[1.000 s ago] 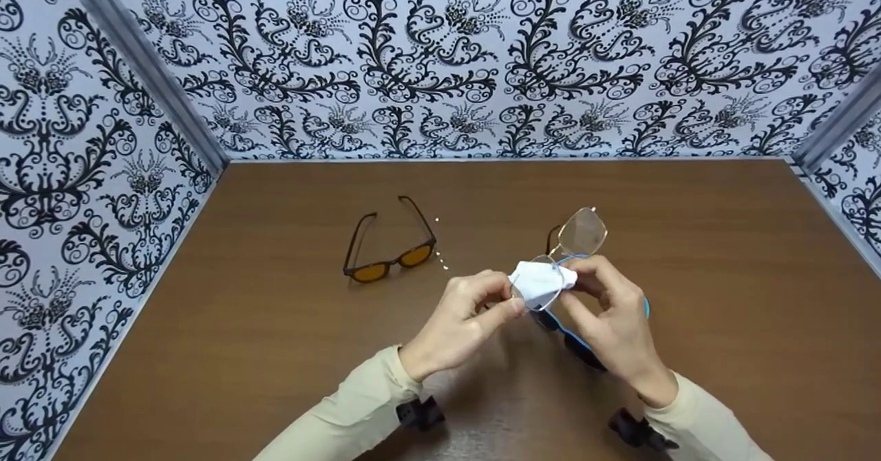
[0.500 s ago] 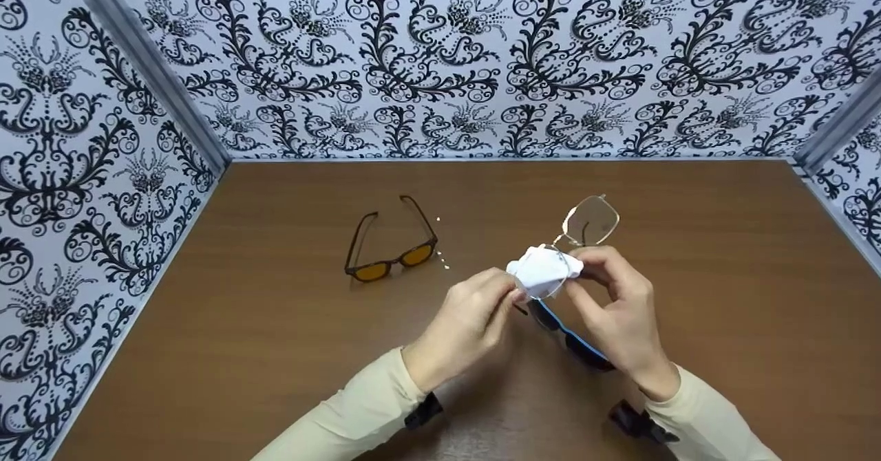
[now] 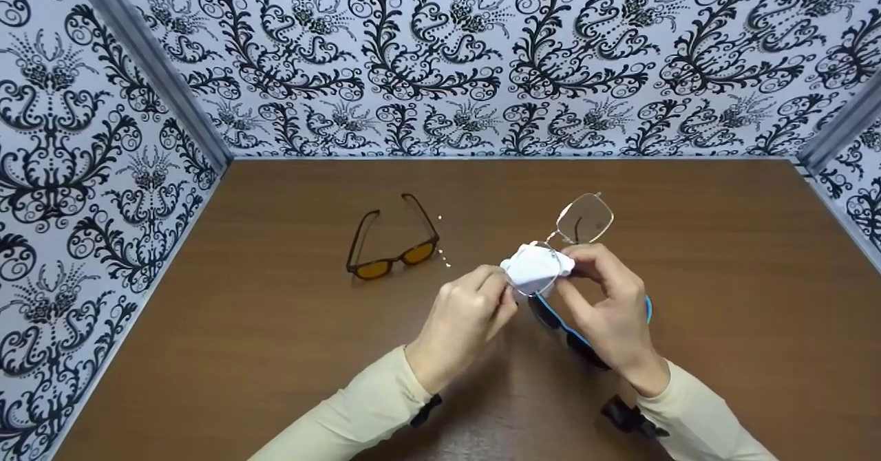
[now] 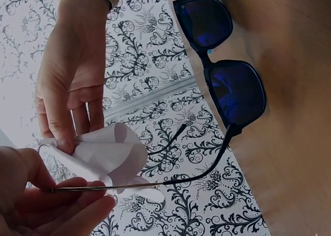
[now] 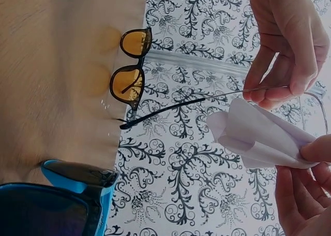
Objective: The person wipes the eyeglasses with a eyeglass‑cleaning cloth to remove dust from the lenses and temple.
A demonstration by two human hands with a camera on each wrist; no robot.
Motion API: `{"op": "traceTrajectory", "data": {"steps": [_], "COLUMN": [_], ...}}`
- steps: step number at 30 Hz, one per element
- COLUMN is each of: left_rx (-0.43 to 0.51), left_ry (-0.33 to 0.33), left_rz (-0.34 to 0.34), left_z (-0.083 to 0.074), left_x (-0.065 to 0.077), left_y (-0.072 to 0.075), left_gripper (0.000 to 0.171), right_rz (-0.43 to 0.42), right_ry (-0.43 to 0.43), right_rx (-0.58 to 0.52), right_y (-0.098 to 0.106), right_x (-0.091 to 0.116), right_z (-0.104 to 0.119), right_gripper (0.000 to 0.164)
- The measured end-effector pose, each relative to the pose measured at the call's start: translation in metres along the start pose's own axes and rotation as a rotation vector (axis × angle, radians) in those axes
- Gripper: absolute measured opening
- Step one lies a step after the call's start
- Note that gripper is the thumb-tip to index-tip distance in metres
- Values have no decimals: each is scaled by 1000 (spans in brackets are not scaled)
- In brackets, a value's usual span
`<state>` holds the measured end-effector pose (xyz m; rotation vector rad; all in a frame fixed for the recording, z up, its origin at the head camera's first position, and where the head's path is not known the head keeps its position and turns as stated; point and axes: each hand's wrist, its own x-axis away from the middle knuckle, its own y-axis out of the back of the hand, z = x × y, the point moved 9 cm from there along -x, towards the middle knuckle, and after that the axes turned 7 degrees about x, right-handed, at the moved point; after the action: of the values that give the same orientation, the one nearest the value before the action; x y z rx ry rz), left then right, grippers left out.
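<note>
Thin metal-framed eyeglasses (image 3: 586,219) are held up over the table. My left hand (image 3: 468,320) pinches them at the hinge end of one temple (image 4: 124,186), which has a dark tip. My right hand (image 3: 611,309) pinches a white cloth (image 3: 534,268) between thumb and fingers, against the nearer lens. In the right wrist view the cloth (image 5: 258,135) hangs in folds from my fingers. Below my hands lie black sunglasses (image 3: 575,337) with blue on the frame; my right hand partly hides them. Their dark lenses (image 4: 238,93) show in the left wrist view.
Dark-framed glasses with orange lenses (image 3: 392,261) lie on the brown table (image 3: 289,351), left of my hands, temples pointing back. Several small white bits (image 3: 444,258) lie beside them. Patterned walls (image 3: 440,62) stand at the back and both sides.
Both hands have raised the eyeglasses slightly away from me, then shifted a little left. The cloth has moved over the nearer lens. The other glasses stay put.
</note>
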<state>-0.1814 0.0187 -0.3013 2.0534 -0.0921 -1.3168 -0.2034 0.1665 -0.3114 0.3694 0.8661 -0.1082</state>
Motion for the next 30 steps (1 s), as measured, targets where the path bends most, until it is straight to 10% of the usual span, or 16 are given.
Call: {"op": "traceTrajectory", "data": {"steps": [14, 23, 30], "left_rx": [356, 655, 509], "left_ry": [174, 455, 530], "left_rz": [-40, 83, 161], "left_z": [25, 38, 43], "left_x": [1, 6, 9], "left_y": [-3, -25, -34], "left_gripper": [12, 19, 22], "right_rz": [-38, -141, -156], "right_ry": [102, 115, 237], "right_rx": [158, 236, 400], "right_y": [-7, -6, -14], "right_x": [6, -3, -7], "right_z": [5, 15, 29], "right_gripper": [25, 18, 8]}}
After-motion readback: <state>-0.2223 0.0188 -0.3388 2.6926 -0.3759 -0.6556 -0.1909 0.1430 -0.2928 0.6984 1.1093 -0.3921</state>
